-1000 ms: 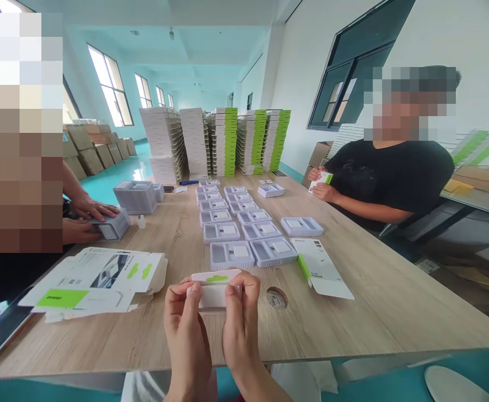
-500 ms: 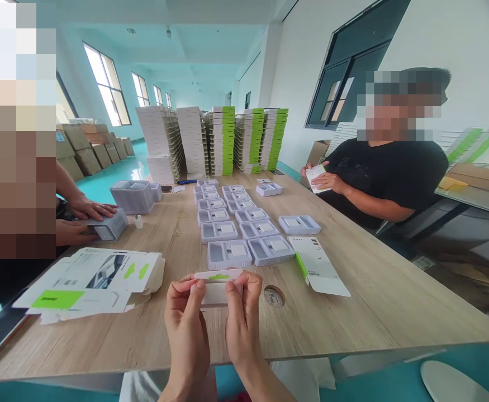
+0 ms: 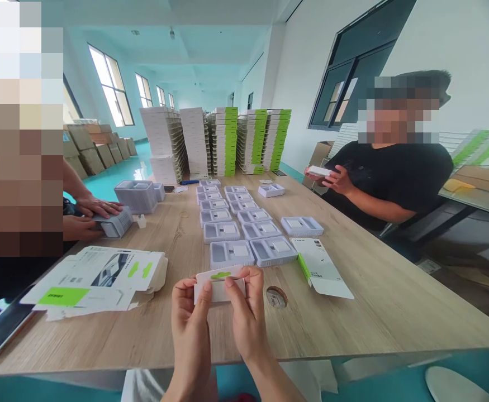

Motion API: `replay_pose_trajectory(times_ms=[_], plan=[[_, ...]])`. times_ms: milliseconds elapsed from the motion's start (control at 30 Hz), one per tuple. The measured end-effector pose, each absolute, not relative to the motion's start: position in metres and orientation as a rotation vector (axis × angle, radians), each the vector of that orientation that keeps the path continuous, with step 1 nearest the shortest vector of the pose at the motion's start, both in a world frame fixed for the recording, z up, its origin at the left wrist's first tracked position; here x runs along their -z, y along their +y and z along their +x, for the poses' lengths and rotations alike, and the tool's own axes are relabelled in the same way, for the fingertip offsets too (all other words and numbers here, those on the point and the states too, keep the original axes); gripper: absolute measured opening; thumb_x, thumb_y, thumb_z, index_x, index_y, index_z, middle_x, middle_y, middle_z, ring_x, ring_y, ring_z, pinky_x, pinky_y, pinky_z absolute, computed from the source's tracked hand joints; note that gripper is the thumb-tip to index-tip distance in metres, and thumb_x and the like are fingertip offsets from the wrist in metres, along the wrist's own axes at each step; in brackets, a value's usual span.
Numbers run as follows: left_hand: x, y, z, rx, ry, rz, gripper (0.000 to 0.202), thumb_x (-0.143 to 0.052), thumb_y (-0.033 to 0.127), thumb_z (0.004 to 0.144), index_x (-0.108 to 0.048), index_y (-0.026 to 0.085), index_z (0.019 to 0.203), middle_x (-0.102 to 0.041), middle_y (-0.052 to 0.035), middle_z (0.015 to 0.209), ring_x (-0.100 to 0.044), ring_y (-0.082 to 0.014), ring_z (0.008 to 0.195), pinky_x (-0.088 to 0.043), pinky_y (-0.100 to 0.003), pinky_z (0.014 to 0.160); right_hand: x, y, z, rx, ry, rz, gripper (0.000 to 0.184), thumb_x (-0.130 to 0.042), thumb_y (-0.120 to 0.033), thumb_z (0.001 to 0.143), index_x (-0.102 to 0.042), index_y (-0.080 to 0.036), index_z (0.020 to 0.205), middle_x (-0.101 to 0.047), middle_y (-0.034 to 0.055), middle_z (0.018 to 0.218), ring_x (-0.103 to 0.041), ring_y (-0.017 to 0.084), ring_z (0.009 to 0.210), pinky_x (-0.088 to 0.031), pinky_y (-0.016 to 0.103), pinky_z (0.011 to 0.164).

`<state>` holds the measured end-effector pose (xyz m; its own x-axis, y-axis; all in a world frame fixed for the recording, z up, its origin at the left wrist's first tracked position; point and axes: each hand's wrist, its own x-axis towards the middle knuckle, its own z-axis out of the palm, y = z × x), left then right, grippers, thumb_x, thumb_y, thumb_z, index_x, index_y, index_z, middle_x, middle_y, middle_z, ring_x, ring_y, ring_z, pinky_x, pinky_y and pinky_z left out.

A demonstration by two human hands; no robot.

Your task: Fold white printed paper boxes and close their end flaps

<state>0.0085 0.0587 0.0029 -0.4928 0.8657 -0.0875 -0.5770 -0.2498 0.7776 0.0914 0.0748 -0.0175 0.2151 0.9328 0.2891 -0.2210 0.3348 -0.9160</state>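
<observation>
White paper box [image 3: 219, 291] with a green mark is held up over the wood table [image 3: 353, 318]. Left hand [image 3: 189, 324] pinches its left end between thumb and fingers. Right hand [image 3: 247, 315] pinches its right end the same way. Both hands are close but not touching. Just past them sit 2 white trays [image 3: 231, 254], and a flat paper box sheet [image 3: 323, 268] lies to the right.
</observation>
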Motion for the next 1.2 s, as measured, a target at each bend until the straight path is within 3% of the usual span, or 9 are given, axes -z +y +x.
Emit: replay_pose_trajectory(times_ms=[100, 200, 300, 533, 700, 867, 933, 1067, 1200], plan=[[0.005, 0.058, 0.001, -1.712, 0.985, 0.61, 0.051, -0.085, 0.062, 0.074, -0.069, 0.026, 0.105, -0.071, 0.0012, 0.098, -0.064, -0.018, 0.095, -0.051, -0.027, 0.082, 0.019, 0.083, 0.101, -1.014, -1.021, -0.802, 0.02, -0.064, -0.042, 0.096, -0.05, -0.028, 0.098, -0.057, -0.0018, 0.091, -0.055, 0.019, 0.082, -0.048, 0.031, 0.075], [0.015, 0.057, -0.004, -1.619, 1.036, 0.738, 0.049, -0.07, 0.066, 0.087, -0.074, 0.021, 0.108, -0.074, -0.0059, 0.104, -0.065, -0.0239, 0.098, -0.052, -0.032, 0.084, 0.018, 0.085, 0.106, -0.993, -1.041, -0.783, 0.02, -0.066, -0.041, 0.095, -0.051, -0.028, 0.098, -0.058, -0.0021, 0.09, -0.055, 0.018, 0.082, -0.047, 0.029, 0.075], [0.02, 0.055, -0.003, -1.68, 1.095, 0.777, 0.048, -0.071, 0.067, 0.086, -0.075, 0.021, 0.099, -0.074, -0.0067, 0.096, -0.065, -0.0238, 0.09, -0.053, -0.031, 0.08, 0.015, 0.078, 0.102, -0.979, -1.061, -0.784, 0.021, -0.067, -0.038, 0.095, -0.051, -0.027, 0.102, -0.061, -0.001, 0.096, -0.058, 0.017, 0.083, -0.049, 0.029, 0.075], [0.013, 0.058, 0.003, -1.819, 1.062, 0.673, 0.05, -0.082, 0.07, 0.074, -0.067, 0.023, 0.081, -0.06, 0.0052, 0.069, -0.05, -0.0135, 0.065, -0.05, -0.021, 0.063, 0.015, 0.072, 0.094, -1.051, -1.076, -0.733, 0.025, -0.067, -0.037, 0.094, -0.049, -0.028, 0.108, -0.064, 0.0021, 0.111, -0.064, 0.018, 0.09, -0.053, 0.03, 0.076], [0.008, 0.056, 0.007, -1.852, 1.076, 0.593, 0.048, -0.082, 0.068, 0.075, -0.067, 0.024, 0.088, -0.066, 0.006, 0.077, -0.055, -0.0119, 0.067, -0.048, -0.019, 0.062, 0.019, 0.076, 0.098, -1.033, -1.051, -0.698, 0.019, -0.058, -0.043, 0.102, -0.046, -0.029, 0.105, -0.066, 0.0041, 0.116, -0.066, 0.019, 0.096, -0.055, 0.033, 0.08], [0.007, 0.054, 0.006, -1.792, 1.04, 0.644, 0.037, -0.073, 0.058, 0.083, -0.067, 0.022, 0.089, -0.068, 0.0025, 0.08, -0.059, -0.0163, 0.072, -0.047, -0.024, 0.063, 0.024, 0.07, 0.096, -0.957, -1.082, -0.808, 0.02, -0.055, -0.046, 0.106, -0.048, -0.028, 0.109, -0.067, 0.0031, 0.113, -0.064, 0.018, 0.093, -0.053, 0.032, 0.084], [0.008, 0.055, 0.004, -1.758, 1.035, 0.676, 0.035, -0.069, 0.055, 0.085, -0.068, 0.021, 0.093, -0.07, 0.0011, 0.082, -0.061, -0.0181, 0.074, -0.048, -0.026, 0.066, 0.022, 0.07, 0.099, -0.87, -1.175, -0.834, 0.017, -0.053, -0.043, 0.107, -0.05, -0.028, 0.113, -0.067, 0.0046, 0.115, -0.065, 0.018, 0.097, -0.054, 0.033, 0.087], [0.012, 0.058, 0.001, -1.77, 1.047, 0.698, 0.038, -0.071, 0.058, 0.084, -0.068, 0.021, 0.094, -0.071, -0.0007, 0.085, -0.062, -0.0198, 0.076, -0.048, -0.028, 0.067, 0.005, 0.07, 0.113, -0.527, -1.543, -0.859, 0.012, -0.051, -0.027, 0.107, -0.059, -0.027, 0.116, -0.066, 0.0097, 0.127, -0.062, 0.024, 0.126, -0.054, 0.04, 0.1], [0.013, 0.058, 0.003, -1.817, 1.057, 0.685, 0.042, -0.078, 0.06, 0.079, -0.068, 0.021, 0.092, -0.069, 0.0005, 0.083, -0.061, -0.0184, 0.076, -0.049, -0.027, 0.071, -0.017, 0.064, 0.124, -0.352, -1.764, -0.886, 0.017, -0.054, -0.021, 0.105, -0.063, -0.028, 0.118, -0.063, 0.0131, 0.133, -0.062, 0.027, 0.131, -0.061, 0.04, 0.092]])
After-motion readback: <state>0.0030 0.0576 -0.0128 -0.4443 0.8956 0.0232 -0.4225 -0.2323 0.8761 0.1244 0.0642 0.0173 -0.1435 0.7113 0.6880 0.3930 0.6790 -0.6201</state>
